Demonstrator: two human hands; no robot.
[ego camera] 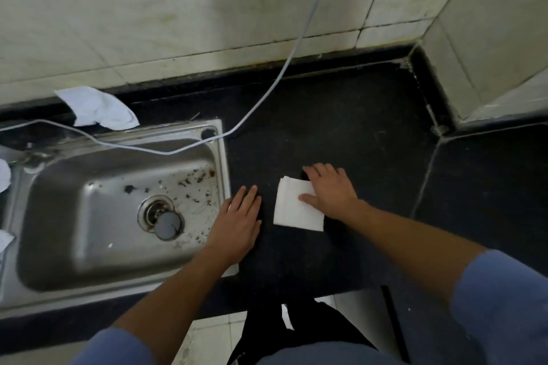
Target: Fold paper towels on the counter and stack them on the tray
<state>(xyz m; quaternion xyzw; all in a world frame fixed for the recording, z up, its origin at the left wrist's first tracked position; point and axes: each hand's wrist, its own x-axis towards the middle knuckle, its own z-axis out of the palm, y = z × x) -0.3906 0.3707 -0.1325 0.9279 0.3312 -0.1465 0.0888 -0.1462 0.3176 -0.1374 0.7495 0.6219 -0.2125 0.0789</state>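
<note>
Nothing is gripped: the right hand lies flat, fingers straight, its thumb and palm edge pressing the right side of the paper towel, and the left hand rests spread on the counter just beside it, not touching it. The towel sits folded to a small, thick white rectangle, soft and faintly quilted, its layered edges showing at the far left corner. To my eye the fold wants setting now: slide the flat palm across toward the free edge so the crease sharpens and the layers stay square, with the left hand steadying the near corner. The dark stone is matt and should hold thin paper without slipping. No tray is in view. To the left are a dull steel sink, a crumpled white sheet behind it, and a pale cable trailing down the tiled wall.
</note>
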